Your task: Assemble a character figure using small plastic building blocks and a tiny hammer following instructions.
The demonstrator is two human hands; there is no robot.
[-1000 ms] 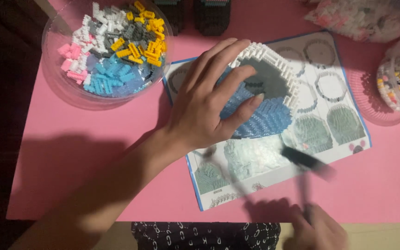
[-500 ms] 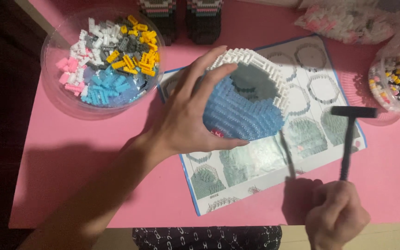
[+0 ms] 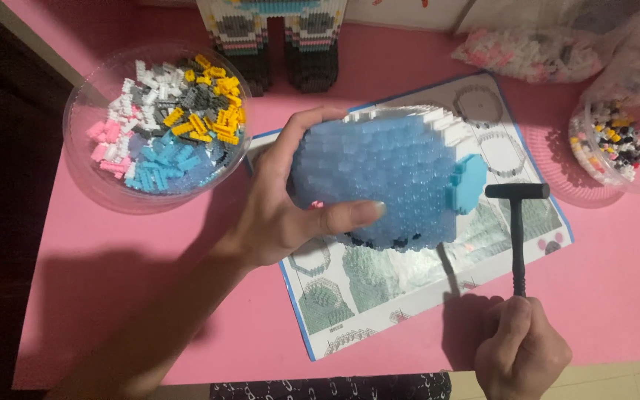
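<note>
A rounded blue brick-built shell is sitting at the frame's centre, its long axis running left to right, its blue outer face turning toward the camera and a small lighter-blue tab jutting right. The left hand is gripping its left end, thumb lying across the front. Beneath it an instruction sheet is lying on the pink table. At lower right, the right hand is closing around a small black hammer, head uppermost. A clear bowl of loose bricks is sitting upper left.
</note>
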